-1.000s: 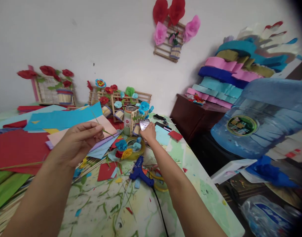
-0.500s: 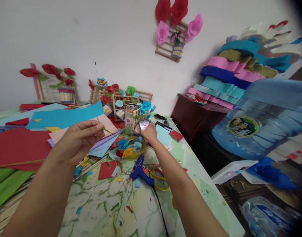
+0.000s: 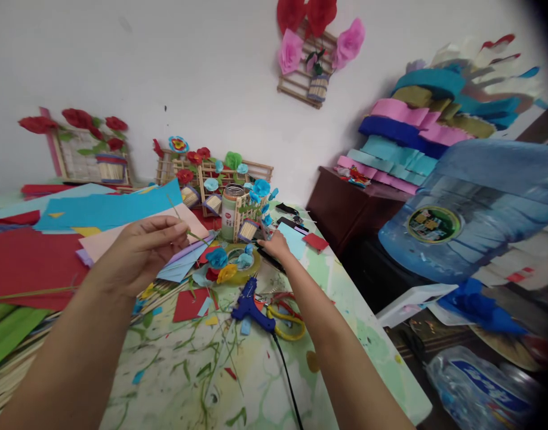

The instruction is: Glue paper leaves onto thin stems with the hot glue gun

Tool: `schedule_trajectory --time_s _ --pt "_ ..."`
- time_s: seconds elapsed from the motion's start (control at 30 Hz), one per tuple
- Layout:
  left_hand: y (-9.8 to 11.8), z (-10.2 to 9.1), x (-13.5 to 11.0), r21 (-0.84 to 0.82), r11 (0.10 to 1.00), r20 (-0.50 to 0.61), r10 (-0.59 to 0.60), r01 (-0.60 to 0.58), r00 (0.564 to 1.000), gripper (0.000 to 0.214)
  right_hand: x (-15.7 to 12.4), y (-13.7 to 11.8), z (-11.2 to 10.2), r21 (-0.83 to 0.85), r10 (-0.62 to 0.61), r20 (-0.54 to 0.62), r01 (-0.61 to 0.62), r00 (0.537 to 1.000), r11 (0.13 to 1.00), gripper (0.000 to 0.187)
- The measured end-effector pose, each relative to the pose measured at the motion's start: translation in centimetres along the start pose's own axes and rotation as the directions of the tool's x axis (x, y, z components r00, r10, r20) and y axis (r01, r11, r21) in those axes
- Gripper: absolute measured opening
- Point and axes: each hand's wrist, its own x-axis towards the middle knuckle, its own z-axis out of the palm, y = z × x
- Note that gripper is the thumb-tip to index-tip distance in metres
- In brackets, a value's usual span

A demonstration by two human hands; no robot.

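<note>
A thin green stem slants up over the coloured paper sheets, raised above the table at the left. It is pinched between the thumb and fingertips of the left hand, whose fingers are closed tight on it. Further out and to the right, the right hand lies palm down, fingers curled, over a dark flat phone that rests on the table. Whether that hand grips the phone or only covers it cannot be told. Just left of the right hand sits a tape roll with blue, red and yellow paper flowers in and around it. A jar stands behind it against a small wooden rack. Nearer the person, between the 2 forearms, a blue glue gun lies on its side, its black cord running toward the near edge. Yellow-handled scissors lie just beside it. Off the table to the right stand a large blue water bottle and a stack of crepe paper rolls. A wooden wall decoration with red and pink flowers hangs above.
</note>
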Motion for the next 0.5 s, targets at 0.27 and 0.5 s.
schedule_trajectory --time_s 0.27,0.5 --pt "-0.4 0.6 0.2 0.024 1.0 0.04 0.007 -0.008 0.999 0.03 -3.5 -1.2 -2.4 0.126 -0.038 -0.047 0.043 0.998 0.991 0.051" --pt "-2.5 3.1 -1.0 0.167 0.983 0.202 -0.111 0.078 0.973 0.024 -13.2 -6.8 -5.5 0.717 -0.423 0.153 0.194 0.893 0.669 0.031"
